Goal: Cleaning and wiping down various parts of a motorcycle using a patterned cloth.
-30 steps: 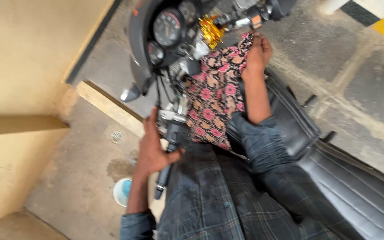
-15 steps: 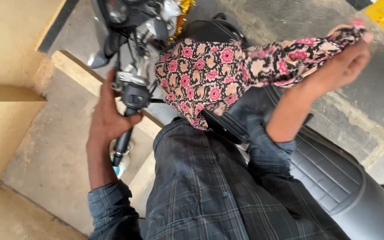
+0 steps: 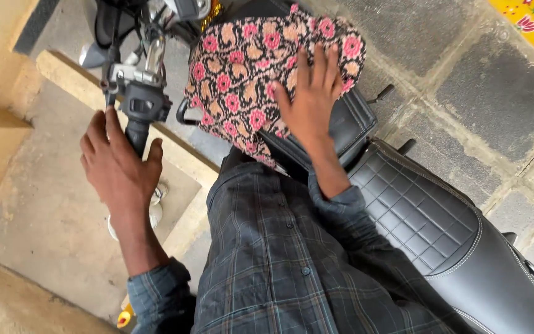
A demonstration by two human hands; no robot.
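I see my right hand (image 3: 309,99) pressed flat, fingers spread, on the floral cloth (image 3: 248,68), while my left hand (image 3: 118,167) seems loosely curled around the handlebar grip (image 3: 137,133).

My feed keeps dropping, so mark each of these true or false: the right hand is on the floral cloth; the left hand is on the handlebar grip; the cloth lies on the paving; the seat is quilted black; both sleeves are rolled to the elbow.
1. The right hand presses flat on the floral cloth. True.
2. The left hand is wrapped around the handlebar grip. True.
3. The cloth lies on the stone paving. False: it is draped over the motorcycle's tank area, ahead of the seat.
4. The motorcycle seat is black with quilted stitching. True.
5. Both sleeves are rolled to the elbow. False: the plaid shirt sleeves reach down the forearms, near the wrists.
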